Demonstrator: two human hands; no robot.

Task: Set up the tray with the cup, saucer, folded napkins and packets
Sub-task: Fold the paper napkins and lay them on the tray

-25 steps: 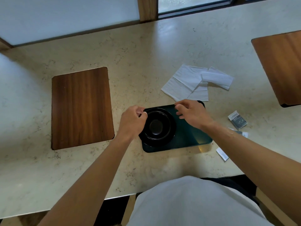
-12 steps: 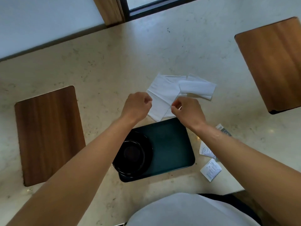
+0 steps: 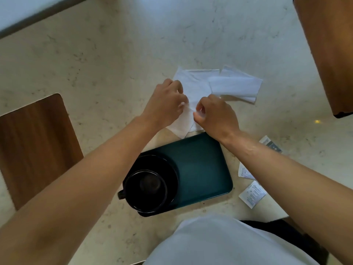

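Both hands, left hand and right hand, pinch the napkin between them, each grip closed on it, likely to fold it

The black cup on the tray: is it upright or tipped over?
Upright: the cup stands on its saucer, its round mouth facing straight up at the camera.

Both bare forearms extend forward from the lower corners of the view and converge toward the centre. The left hand is knuckles-up, fingers curled downward, pinching the white napkin at its near portion. The right hand sits just beside it, fingers curled, thumb and forefinger pinching the same napkin. The two hands are close together, nearly touching at the fingertips. Both wrists are roughly straight, palms facing down.
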